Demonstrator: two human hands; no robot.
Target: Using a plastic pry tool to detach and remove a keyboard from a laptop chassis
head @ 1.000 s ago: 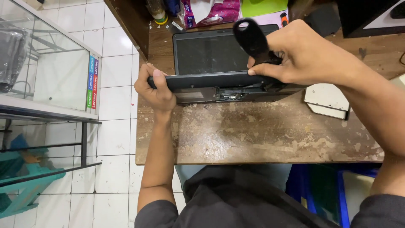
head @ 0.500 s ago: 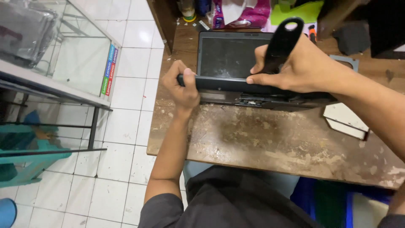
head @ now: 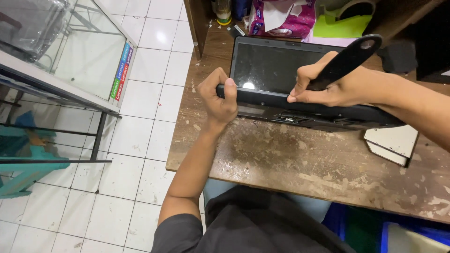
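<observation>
A black laptop (head: 276, 65) lies open on a worn wooden table (head: 300, 159), its dark screen flat and its base raised on edge toward me. My left hand (head: 218, 100) grips the left end of the base. My right hand (head: 335, 86) rests on the top edge of the base and holds a black tool handle (head: 349, 58) that sticks up to the right.
A glass display case (head: 70, 56) on a metal frame stands to the left over white floor tiles. Behind the laptop sit a pink packet (head: 281, 18), a small bottle (head: 224, 11) and a green sheet (head: 340, 23). A white panel (head: 391, 143) lies at the right.
The view has shifted down and right across the frames. My right hand has slid a little along the laptop's edge and the tool handle now leans further to the right.
</observation>
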